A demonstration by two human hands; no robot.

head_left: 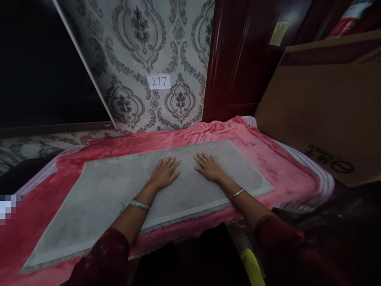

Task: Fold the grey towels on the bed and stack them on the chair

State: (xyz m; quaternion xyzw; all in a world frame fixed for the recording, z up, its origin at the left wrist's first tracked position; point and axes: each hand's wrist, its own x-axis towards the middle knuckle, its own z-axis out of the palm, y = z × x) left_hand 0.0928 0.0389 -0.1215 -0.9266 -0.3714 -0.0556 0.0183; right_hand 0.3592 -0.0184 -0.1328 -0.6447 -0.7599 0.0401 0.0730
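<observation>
A grey, soft-looking rectangular cloth, perhaps a mat or towel, lies spread out on a pink blanket. My left hand rests flat on the middle of the grey cloth, fingers spread and pointing away from me. To its right, my right hand also lies palm down on the cloth with its fingers apart. Neither hand grips anything. The cloth's near edge shows a paler border and a thin fuzzy strip below it. A bangle circles each wrist.
A dark screen stands at the left, before patterned wallpaper bearing a paper label marked 277. Behind on the right are a dark red door and a large cardboard box. Something yellow shows below the table edge.
</observation>
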